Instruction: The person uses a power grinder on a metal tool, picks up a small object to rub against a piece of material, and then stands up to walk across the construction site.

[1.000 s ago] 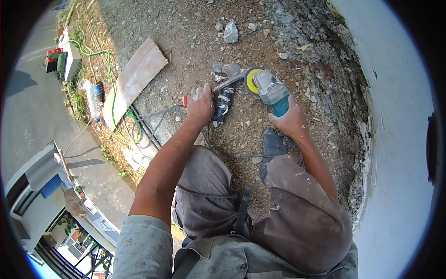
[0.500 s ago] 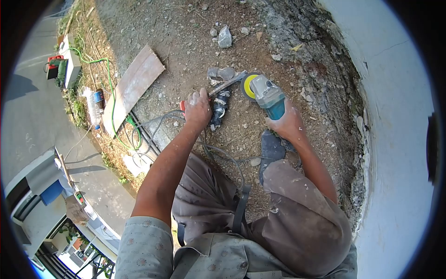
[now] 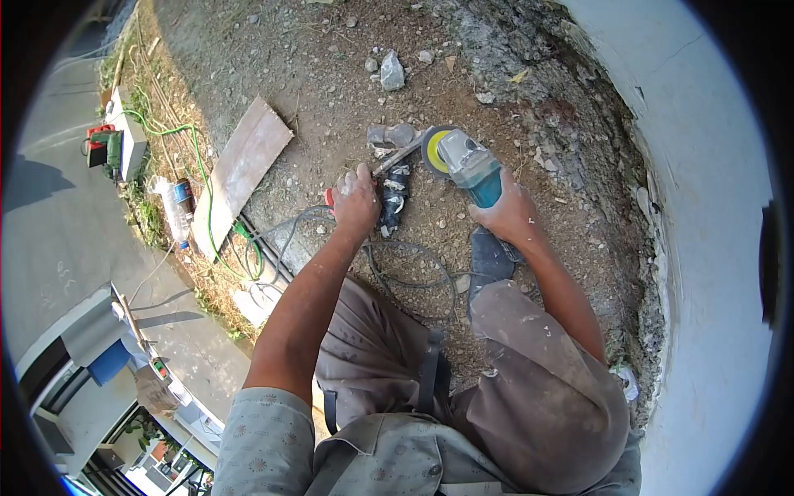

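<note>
A teal angle grinder (image 3: 477, 173) with a yellow-centred disc (image 3: 436, 152) is held in my right hand (image 3: 510, 213), fingers wrapped round its body. My left hand (image 3: 357, 200) grips a long thin metal tool (image 3: 397, 157) with a red handle end (image 3: 330, 198). The tool's far tip lies at the disc's left edge; whether they touch cannot be told. Beneath the tool, a dark shoe (image 3: 394, 198) rests on the gravel, with a grey stone-like piece (image 3: 391, 135) above it.
A wooden board (image 3: 252, 153) lies to the left, beside a green cord (image 3: 198, 157) and a plastic bottle (image 3: 172, 207). A grey cable (image 3: 413, 246) loops near my knees. A white wall (image 3: 703, 248) rises at right. Stones (image 3: 392, 72) lie ahead.
The grinder and its disc have shifted slightly left, as has my right hand. My left hand has moved slightly right and down. The grey cable's loop has spread wider, and the view has shifted a little.
</note>
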### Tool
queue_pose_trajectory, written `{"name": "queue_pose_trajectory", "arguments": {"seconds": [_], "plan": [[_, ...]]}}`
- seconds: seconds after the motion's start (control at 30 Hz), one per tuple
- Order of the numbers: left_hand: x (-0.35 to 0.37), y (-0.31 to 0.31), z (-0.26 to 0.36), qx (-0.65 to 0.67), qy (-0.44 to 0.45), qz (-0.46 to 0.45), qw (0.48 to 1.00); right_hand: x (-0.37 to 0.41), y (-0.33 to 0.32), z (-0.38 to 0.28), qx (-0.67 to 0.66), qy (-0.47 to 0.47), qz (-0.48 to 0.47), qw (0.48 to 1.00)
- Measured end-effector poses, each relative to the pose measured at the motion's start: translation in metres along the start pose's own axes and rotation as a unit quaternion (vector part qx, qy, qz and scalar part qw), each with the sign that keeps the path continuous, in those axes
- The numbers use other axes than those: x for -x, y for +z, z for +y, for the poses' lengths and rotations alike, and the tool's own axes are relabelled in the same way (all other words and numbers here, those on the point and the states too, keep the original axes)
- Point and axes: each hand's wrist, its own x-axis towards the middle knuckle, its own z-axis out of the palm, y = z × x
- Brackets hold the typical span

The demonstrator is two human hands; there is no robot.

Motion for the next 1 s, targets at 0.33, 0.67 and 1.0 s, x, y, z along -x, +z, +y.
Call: {"name": "queue_pose_trajectory", "arguments": {"seconds": [0.33, 0.67, 1.0], "plan": [[-0.001, -0.002, 0.002, 0.002, 0.006, 0.012, 1.0, 0.004, 0.009, 0.0, -0.007, 0.01, 0.009, 1.0], [-0.002, -0.005, 0.005, -0.008, 0.002, -0.002, 1.0, 0.003, 0.016, 0.003, -0.011, 0.018, 0.005, 1.0], [-0.003, -0.005, 0.004, 0.0, -0.006, -0.01, 1.0, 0.009, 0.017, -0.005, -0.014, 0.017, -0.002, 1.0]]}}
